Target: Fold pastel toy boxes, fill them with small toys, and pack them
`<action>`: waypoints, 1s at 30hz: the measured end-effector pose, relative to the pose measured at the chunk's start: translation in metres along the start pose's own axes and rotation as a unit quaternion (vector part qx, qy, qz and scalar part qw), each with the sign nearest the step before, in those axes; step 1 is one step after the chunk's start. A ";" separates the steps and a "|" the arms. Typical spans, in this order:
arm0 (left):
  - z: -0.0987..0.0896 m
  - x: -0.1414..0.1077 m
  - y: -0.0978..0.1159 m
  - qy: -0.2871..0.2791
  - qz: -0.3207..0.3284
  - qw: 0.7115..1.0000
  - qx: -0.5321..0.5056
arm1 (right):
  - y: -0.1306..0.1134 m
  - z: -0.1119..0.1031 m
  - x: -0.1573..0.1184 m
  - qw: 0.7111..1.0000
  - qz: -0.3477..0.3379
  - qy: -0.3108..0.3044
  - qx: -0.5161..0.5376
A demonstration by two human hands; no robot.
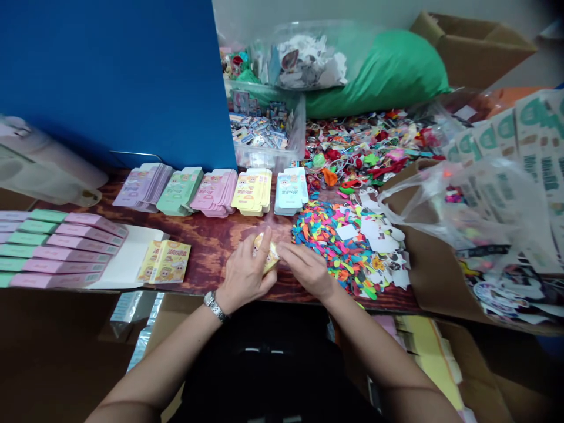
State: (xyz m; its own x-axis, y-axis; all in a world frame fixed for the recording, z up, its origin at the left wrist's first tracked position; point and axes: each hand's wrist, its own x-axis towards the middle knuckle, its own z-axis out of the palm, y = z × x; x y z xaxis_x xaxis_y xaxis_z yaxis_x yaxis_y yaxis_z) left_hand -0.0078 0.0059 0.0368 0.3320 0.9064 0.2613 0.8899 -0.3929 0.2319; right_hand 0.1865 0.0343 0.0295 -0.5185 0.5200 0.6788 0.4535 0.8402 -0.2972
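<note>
Pretty mid lighting tbh, soft sheen across the table [207,249], some glare on the plastic bag [493,194] at its right end, murky shadow underneath it, slight blur overall, stretched smeary edges, black corner far beyond its right end

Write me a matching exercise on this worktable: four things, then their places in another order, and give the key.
1. Watch
2. Lone yellow box
3. Heap of small bright pieces
4. Green sack

A. At the back, beside a clear bag of white scraps
B. Gripped by the left hand
C. On the tabletop, right of both hands
D. Around the left wrist

Pairs: 1-D, 2-B, 3-C, 4-A
</note>
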 end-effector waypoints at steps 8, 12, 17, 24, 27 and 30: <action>-0.005 -0.001 0.003 -0.037 0.008 0.999 -0.030 | 0.006 0.000 -0.003 0.996 0.055 -0.062 0.020; -0.010 -0.001 0.005 -0.051 0.008 0.998 -0.035 | 0.010 -0.001 -0.006 0.997 0.032 -0.060 0.026; -0.013 0.000 0.007 -0.055 0.007 0.998 -0.033 | 0.008 -0.003 -0.005 0.998 -0.008 -0.057 -0.002; -0.010 -0.002 0.006 -0.059 0.006 0.998 -0.017 | 0.006 -0.001 -0.007 0.997 0.026 -0.066 0.034; -0.011 0.000 0.005 -0.059 0.008 0.998 -0.009 | 0.004 0.000 -0.008 0.997 0.024 -0.053 0.047; -0.011 0.002 0.005 -0.060 0.005 0.998 0.000 | -0.002 0.003 -0.009 0.998 0.027 -0.040 0.040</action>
State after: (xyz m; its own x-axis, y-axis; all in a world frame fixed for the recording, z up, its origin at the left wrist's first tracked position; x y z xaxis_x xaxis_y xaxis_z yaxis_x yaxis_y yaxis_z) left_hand -0.0066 0.0039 0.0489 0.3767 0.9141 0.1501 0.8859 -0.4028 0.2299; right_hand 0.1879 0.0283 0.0218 -0.5517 0.5729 0.6061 0.4251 0.8184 -0.3866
